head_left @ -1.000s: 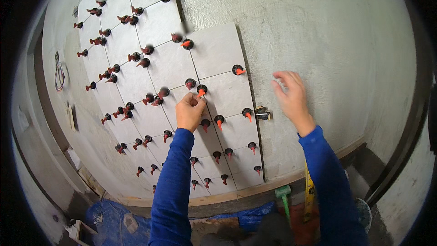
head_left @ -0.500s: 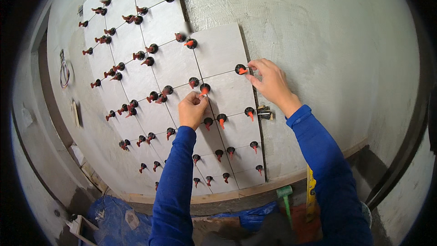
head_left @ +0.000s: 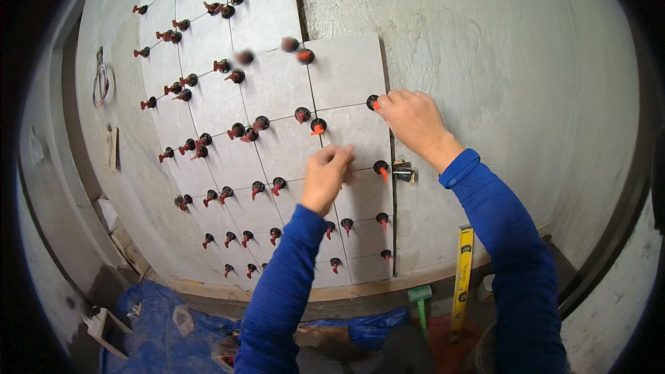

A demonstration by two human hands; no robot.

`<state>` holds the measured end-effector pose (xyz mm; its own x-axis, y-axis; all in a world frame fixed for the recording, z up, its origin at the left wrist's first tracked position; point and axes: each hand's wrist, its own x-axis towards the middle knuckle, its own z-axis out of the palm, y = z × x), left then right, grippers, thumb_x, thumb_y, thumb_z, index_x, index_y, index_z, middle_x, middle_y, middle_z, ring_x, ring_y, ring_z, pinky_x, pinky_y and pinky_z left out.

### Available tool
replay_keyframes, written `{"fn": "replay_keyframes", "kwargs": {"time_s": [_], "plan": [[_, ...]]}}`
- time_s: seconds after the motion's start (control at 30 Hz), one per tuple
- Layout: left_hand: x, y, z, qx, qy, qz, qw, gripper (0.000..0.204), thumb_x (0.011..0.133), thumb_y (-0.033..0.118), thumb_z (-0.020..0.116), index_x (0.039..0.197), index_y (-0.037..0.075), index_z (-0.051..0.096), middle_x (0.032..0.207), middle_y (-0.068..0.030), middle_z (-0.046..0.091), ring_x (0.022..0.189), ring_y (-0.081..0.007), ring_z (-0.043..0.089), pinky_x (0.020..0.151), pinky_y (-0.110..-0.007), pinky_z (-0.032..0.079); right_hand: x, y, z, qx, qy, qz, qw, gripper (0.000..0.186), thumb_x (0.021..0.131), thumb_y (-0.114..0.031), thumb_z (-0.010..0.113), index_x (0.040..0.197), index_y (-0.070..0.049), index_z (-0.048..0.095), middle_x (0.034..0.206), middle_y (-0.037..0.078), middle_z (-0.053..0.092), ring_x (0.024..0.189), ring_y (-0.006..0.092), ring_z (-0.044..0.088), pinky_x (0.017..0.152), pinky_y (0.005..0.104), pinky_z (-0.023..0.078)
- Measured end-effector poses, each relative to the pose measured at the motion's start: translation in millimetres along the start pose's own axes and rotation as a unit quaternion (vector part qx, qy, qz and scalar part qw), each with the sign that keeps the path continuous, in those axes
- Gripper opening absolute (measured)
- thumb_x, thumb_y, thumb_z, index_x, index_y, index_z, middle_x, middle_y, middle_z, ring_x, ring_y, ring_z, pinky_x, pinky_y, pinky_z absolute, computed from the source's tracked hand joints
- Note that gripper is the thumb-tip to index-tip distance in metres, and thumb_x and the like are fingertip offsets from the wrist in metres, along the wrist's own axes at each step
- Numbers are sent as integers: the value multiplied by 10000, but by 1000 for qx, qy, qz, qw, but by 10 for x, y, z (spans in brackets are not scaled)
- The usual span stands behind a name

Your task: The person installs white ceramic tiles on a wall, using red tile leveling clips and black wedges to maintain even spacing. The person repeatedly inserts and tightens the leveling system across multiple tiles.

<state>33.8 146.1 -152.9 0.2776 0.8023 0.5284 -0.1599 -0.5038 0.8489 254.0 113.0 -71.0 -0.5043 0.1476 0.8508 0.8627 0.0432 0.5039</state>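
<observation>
Pale square tiles cover part of the wall in front of me, with tile levellers, black discs with red or orange T-handles, along their joints. My right hand pinches the orange handle of a leveller at the right edge of the tiling. My left hand hovers over the tile surface lower left of it, its fingertips smeared by motion. Whatever lies behind that hand is hidden. Just above it, a leveller with an orange handle sits on a tile joint. Another leveller is below my right hand.
Right of the tiles is bare plaster with a black wall box. A wooden batten runs under the tiles. Below stand a green mallet and a yellow spirit level. Blue sheeting covers the floor at left.
My left hand has left the leveller in the middle and moved right and down. My right hand has stayed at the edge leveller. The view has shifted slightly.
</observation>
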Motion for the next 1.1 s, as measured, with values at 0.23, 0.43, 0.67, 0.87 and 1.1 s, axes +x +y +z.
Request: {"fn": "replay_keyframes", "kwargs": {"time_s": [0.23,0.43,0.67,0.87,1.1], "plan": [[571,42,703,-374,-87,-127,914,460,1080,511,499,1100,59,583,806,9,492,671,-127,471,625,-277,423,116,-5,-112,-56,-124,-35,990,185,857,-238,720,982,-102,719,863,60,719,821,220,743,693,352,578],[827,-26,864,-571,-127,-142,799,369,1083,458,487,952,121,558,692,36,416,542,-115,377,480,-286,309,190,-45,-119,-77,-129,-56,987,195,817,-251,746,945,-105,727,904,61,721,841,214,740,703,345,586],[963,-88,868,-601,-145,-137,774,244,1080,329,525,889,179,555,625,89,359,497,-61,290,449,-257,238,168,-8,-90,-55,-126,-53,989,102,842,-178,679,901,-99,704,853,46,683,816,213,712,670,355,574],[956,47,885,-461,9,-119,880,214,1020,278,627,844,156,612,638,87,442,502,-60,326,454,-259,271,172,3,-79,-45,-120,-47,991,115,896,-171,646,929,-111,739,907,69,728,863,231,737,700,364,599],[942,252,920,-347,119,-132,921,296,1049,316,541,819,137,588,637,60,443,487,-85,327,441,-287,257,190,32,-86,-19,-119,-48,991,117,898,-147,632,920,-107,739,907,71,728,866,241,736,703,375,596]]}}
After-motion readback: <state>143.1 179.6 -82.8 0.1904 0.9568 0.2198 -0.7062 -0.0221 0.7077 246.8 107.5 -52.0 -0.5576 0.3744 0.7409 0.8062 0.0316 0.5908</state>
